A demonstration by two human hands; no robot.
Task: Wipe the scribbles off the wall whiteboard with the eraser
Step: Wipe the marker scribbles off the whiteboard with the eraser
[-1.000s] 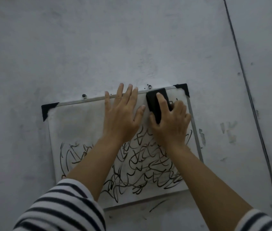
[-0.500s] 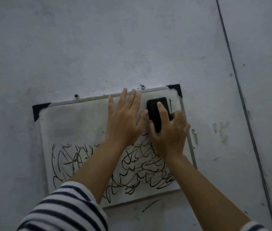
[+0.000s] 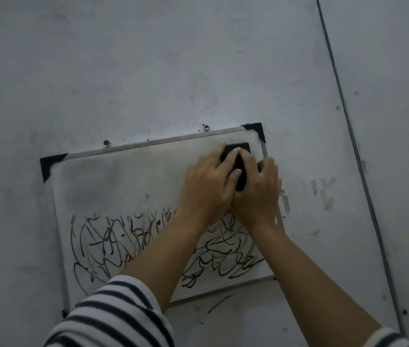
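Eraser (image 3: 239,169) under both hands' fingers.

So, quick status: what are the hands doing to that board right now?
Both hands, left and right, on black block eraser, top right of white wall whiteboard. Black scribbles fill lower half. Nothing in the way.

- Dim, flat, greyish light throughout; source not discernible.
- No glare on the whiteboard (image 3: 128,186); only soft, faint shadows beside the forearms.
- Slightly soft and grainy, knuckles a little smeared.
- Wide-angle tilt: wall seam (image 3: 348,126) leaning, striped sleeve (image 3: 113,316) blurred at bottom edge.
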